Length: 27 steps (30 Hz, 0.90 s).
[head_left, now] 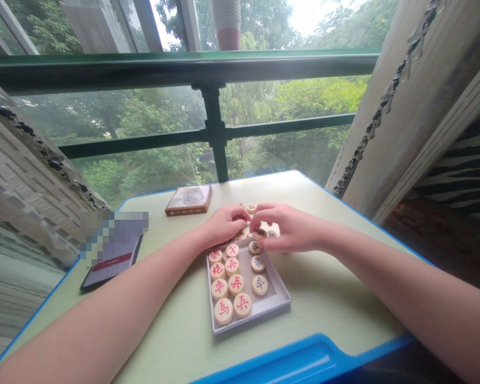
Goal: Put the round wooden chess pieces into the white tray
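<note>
A shallow white tray (275, 304) lies on the table, holding round Chinese chess pieces. Red-marked pieces (236, 285) fill two columns on its left side; a few black-marked pieces (258, 263) form a column on the right. My right hand (290, 230) is over the tray's far right corner, with thumb and fingers closed around a black-marked Chinese chess piece (260, 233). Just left of it, my left hand (224, 223) rests by the far edge with its fingers curled; what they hold, if anything, is hidden. More loose pieces (251, 209) lie beyond the hands, partly covered.
A flat box lid (189, 198) with a picture sits at the table's back left. Near the left edge lies a phone (116, 258), partly blurred out. The table (324, 309) has a blue rim, and a window with green bars (212, 133) stands behind it between curtains.
</note>
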### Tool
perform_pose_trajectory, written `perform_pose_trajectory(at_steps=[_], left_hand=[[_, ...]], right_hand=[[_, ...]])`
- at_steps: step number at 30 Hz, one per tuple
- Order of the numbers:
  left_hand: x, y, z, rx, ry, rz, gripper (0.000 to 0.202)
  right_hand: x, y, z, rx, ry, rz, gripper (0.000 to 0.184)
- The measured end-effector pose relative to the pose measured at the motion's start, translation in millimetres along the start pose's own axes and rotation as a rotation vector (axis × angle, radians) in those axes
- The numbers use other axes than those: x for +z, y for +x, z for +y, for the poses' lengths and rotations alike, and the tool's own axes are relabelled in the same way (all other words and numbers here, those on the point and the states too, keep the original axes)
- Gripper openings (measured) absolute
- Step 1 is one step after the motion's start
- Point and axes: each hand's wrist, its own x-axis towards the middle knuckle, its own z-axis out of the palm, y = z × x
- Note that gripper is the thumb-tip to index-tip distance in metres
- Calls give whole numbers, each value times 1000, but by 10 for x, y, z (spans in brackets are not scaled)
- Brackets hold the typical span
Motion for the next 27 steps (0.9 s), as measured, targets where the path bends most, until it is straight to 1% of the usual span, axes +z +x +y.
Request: perform_pose_trajectory(at_steps=[3,9,12,16,23,27], left_hand=[[-1,-1,6,-2,-6,-2,20],[8,11,-31,1,-6,-5,21],[13,16,-50,1,1,7,20],[13,17,-48,1,20,19,19],[23,17,-63,13,45,28,21],[27,14,-61,33,48,32,20]], right_hand=[[-22,-30,-107,-50,17,-54,16],[-36,-76,-209,-47,27,-168,18],[-39,-85,-260,-11,13,-229,17],[-27,-83,-328,43,-13,-306,21],[19,-68,-289,62,-73,-333,18],[3,-61,-223,44,-59,-290,18]])
